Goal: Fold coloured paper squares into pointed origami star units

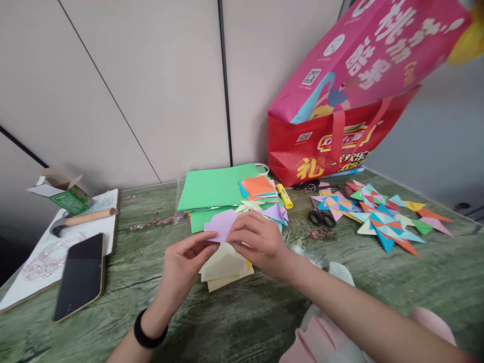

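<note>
A small light purple paper (221, 224) is held up between both hands above the table. My left hand (191, 257) pinches its lower left edge between thumb and fingers. On its right side, my right hand (260, 242) grips the same paper with thumb and curled fingers. Below the hands lie cream paper sheets (223, 267). Just behind are green sheets (212, 189) with a stack of small orange and blue squares (259, 186) on top, and folded purple and pale green pieces (275, 212) beside them.
Black scissors (321, 217), a yellow glue stick (285, 195) and folded paper stars (385, 222) lie to the right. Behind stands a red bag (321, 146) with a pink bag (363, 55). At left are a phone (81, 275), a wooden-handled tool (91, 217) and an open box (70, 196).
</note>
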A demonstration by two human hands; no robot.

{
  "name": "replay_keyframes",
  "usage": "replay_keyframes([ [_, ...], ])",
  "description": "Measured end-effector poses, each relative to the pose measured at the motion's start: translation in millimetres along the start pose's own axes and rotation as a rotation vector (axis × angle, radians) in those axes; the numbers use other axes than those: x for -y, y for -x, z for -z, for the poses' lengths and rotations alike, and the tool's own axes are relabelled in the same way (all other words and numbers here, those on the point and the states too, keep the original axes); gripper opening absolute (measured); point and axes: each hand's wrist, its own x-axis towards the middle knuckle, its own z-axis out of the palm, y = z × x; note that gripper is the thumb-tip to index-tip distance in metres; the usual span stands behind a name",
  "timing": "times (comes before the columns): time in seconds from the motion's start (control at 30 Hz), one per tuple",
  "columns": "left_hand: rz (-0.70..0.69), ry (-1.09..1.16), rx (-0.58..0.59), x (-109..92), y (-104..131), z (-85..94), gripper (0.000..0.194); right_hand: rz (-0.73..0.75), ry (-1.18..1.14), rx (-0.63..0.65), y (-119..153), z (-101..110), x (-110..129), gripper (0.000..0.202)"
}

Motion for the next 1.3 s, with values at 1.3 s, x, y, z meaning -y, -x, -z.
replay_keyframes([
  [1.3,-0.012,0.194,-0.036,0,-2,-2.0,0.035,-0.826,-0.5,-0.111,0,-13,11,0.019],
])
